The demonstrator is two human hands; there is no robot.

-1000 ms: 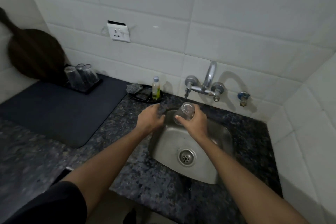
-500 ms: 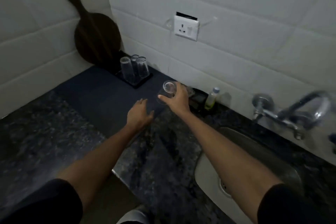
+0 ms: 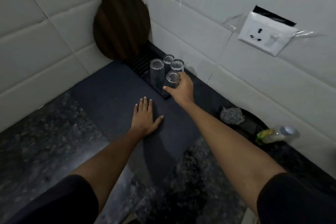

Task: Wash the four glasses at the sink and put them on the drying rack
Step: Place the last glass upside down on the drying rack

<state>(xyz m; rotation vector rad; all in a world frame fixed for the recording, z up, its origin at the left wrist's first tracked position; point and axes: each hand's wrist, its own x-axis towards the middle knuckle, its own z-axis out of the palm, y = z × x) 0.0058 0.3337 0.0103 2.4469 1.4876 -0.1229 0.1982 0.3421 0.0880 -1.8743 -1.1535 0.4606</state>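
Right hand: we saw the right hand [image 3: 182,87] near the frame's centre, fingers curled round the fourth glass [image 3: 171,80], which hid part of its side.
Fourth glass: inverted at the near corner of the drying rack [image 3: 140,63]; we could not tell whether it touched the rack.
Other glasses: three glasses [image 3: 156,72] stood inverted just behind, their bases lost in shadow.
Left hand: the left hand [image 3: 144,116] lay flat, fingers straight, on the dark mat [image 3: 109,96].
Rack: mostly hidden by glasses and the wooden board [image 3: 121,25].
Right edge: a blurred bottle [image 3: 276,133] and scrubber [image 3: 231,114], details unreadable.
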